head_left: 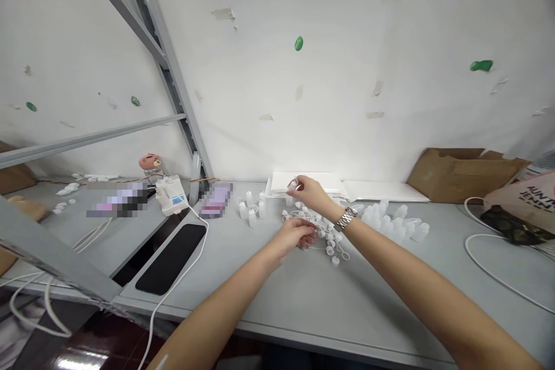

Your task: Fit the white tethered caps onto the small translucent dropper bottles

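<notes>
My right hand (310, 193), with a metal watch (346, 218) on its wrist, pinches a small white bottle (293, 186) just above the grey table (277, 306). Below and to its left, my left hand (299, 234) reaches over a pile of small white caps with loops (330, 243); its fingers are bent and partly hidden, so what they hold is not visible. Several capped bottles (252, 218) stand upright left of the hands. To the right, partly behind my right forearm, is a heap of translucent bottles (392, 225).
White flat sheets (385, 191) lie along the wall. At the right are a cardboard box (468, 176), a printed bag (526, 205) and a white cable. A black phone (171, 260), a power strip (171, 193) and a metal shelf post (173, 75) are at the left.
</notes>
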`<state>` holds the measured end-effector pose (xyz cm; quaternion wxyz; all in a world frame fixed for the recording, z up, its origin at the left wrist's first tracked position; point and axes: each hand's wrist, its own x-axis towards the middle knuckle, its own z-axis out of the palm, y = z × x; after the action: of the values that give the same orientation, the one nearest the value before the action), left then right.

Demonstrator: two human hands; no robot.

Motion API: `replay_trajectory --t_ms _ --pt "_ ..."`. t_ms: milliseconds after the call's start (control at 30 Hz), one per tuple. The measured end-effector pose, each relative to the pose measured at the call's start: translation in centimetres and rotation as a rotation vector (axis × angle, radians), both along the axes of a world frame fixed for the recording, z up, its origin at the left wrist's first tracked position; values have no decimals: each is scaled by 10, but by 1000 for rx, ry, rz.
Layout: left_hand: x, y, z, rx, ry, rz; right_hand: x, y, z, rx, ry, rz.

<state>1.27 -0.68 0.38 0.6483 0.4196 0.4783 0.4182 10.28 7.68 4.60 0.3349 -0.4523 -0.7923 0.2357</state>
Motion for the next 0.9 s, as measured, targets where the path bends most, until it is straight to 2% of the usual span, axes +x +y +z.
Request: replay_trajectory --t_ms 133,300,367,467,567,633,733,867,900 --pt "3 -7 5 34 173 -236 -23 9 -18 15 -141 59" --pt "-1 -11 6 96 221 -379 -45 19 -29 5 -279 118" --pt "-3 -14 6 114 192 -513 -50 21 -32 -2 -319 131" --pt "-5 -19 9 90 138 -804 -54 19 -35 8 -358 124" --pt "-7 -19 13 53 140 -935 -49 8 -31 52 -363 79" --pt "-7 -19 14 41 152 -933 -39 -5 -20 105 -354 39" --pt "5 -32 10 -5 122 -877 -16 -27 13 212 -312 -32" --pt "53 -81 -14 -222 -173 -619 28 -46 70 481 49 -160" --pt "68 -95 -22 -244 -218 -644 40 -48 82 525 133 -216"
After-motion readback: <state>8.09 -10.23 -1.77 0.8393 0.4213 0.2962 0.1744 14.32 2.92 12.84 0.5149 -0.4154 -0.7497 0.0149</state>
